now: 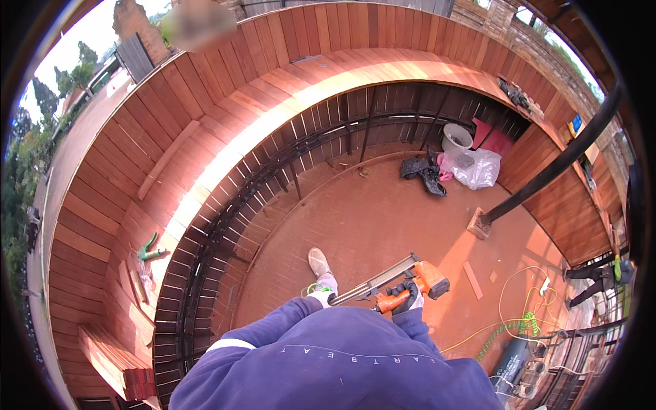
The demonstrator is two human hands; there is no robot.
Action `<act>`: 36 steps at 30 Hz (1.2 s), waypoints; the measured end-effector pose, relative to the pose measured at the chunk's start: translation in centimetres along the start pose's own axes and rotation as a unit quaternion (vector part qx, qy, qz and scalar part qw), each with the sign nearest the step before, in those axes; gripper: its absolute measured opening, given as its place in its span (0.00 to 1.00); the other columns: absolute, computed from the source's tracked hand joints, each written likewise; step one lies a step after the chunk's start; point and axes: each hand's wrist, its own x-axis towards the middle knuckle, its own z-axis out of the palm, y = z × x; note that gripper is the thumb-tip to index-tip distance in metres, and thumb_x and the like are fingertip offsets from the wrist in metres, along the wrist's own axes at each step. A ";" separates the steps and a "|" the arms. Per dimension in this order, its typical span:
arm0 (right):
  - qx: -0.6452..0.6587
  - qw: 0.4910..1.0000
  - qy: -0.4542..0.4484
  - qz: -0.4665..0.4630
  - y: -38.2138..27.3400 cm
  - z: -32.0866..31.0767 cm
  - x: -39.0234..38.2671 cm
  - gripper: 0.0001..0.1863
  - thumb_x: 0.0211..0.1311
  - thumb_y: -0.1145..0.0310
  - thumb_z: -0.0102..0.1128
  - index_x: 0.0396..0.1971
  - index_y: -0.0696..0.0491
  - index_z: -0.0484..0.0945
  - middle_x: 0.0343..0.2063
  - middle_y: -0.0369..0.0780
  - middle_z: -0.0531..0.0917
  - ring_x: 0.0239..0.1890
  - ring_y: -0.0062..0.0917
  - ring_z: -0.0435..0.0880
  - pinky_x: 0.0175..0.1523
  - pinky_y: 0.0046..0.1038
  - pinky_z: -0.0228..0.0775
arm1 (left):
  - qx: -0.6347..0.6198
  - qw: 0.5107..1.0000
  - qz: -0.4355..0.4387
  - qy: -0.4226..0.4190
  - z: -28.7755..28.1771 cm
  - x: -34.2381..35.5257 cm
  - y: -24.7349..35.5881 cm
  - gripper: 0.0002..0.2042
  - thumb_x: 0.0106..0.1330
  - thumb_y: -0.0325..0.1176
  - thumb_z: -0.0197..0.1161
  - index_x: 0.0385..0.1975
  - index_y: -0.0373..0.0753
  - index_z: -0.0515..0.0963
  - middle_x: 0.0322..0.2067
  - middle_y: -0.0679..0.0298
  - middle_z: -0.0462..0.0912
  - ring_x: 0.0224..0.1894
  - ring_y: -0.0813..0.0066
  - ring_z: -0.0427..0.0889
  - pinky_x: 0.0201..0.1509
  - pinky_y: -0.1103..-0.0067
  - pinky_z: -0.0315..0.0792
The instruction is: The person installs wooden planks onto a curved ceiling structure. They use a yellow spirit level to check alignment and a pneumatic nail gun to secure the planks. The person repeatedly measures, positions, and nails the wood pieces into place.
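1. At the far left of the frame, a green clamp (149, 248) lies on the curved wooden deck (205, 102), with stacked boards (116, 362) below it.
2. Lower centre: the left hand (321, 297), gloved white, rests at the long magazine end of the nail gun (393, 283); whether it is closed on it cannot be told.
3. Right of centre: the right hand (408, 297), in a dark glove, is wrapped around the orange handle.
4. The gun's long axis runs from lower left to upper right, orange body toward the right, held above the brick floor (383, 212).
5. Judged good practice: keep both hands steady and the trigger finger off.
6. At lower right, a green hose (509, 331) coils beside a compressor (512, 365).
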 end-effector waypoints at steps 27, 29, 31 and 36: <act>-0.400 0.835 -0.333 -0.180 -12.7 35.6 43.2 0.12 0.64 0.75 0.60 0.46 0.59 0.73 0.37 0.39 0.81 0.39 0.25 0.80 0.46 0.29 0.74 | -0.005 0.782 0.059 0.620 -76.3 37.8 6.3 0.19 0.58 0.40 0.67 0.47 0.38 0.78 0.44 0.57 0.81 0.48 0.62 0.81 0.55 0.72 0.74; -0.369 0.872 -0.295 -0.130 -15.3 39.4 46.2 0.10 0.65 0.75 0.59 0.44 0.59 0.73 0.35 0.39 0.80 0.36 0.24 0.81 0.43 0.27 0.75 | 0.040 0.781 -0.020 0.623 -80.9 40.9 5.6 0.21 0.58 0.43 0.67 0.49 0.40 0.78 0.47 0.57 0.81 0.51 0.61 0.79 0.58 0.71 0.72; -0.331 0.890 -0.291 -0.112 -17.5 41.9 50.1 0.09 0.66 0.76 0.57 0.44 0.59 0.73 0.31 0.39 0.79 0.31 0.22 0.81 0.39 0.27 0.77 | 0.044 0.804 -0.119 0.580 -85.2 43.5 5.7 0.27 0.58 0.48 0.65 0.57 0.43 0.74 0.57 0.59 0.76 0.61 0.60 0.72 0.65 0.68 0.66; -0.350 0.795 -0.437 -0.234 -23.1 52.7 57.3 0.13 0.67 0.76 0.54 0.49 0.62 0.70 0.24 0.38 0.75 0.26 0.23 0.79 0.36 0.33 0.80 | 0.125 0.770 -0.248 0.574 -88.7 47.5 4.9 0.32 0.62 0.50 0.60 0.66 0.48 0.65 0.65 0.60 0.66 0.69 0.59 0.61 0.69 0.60 0.58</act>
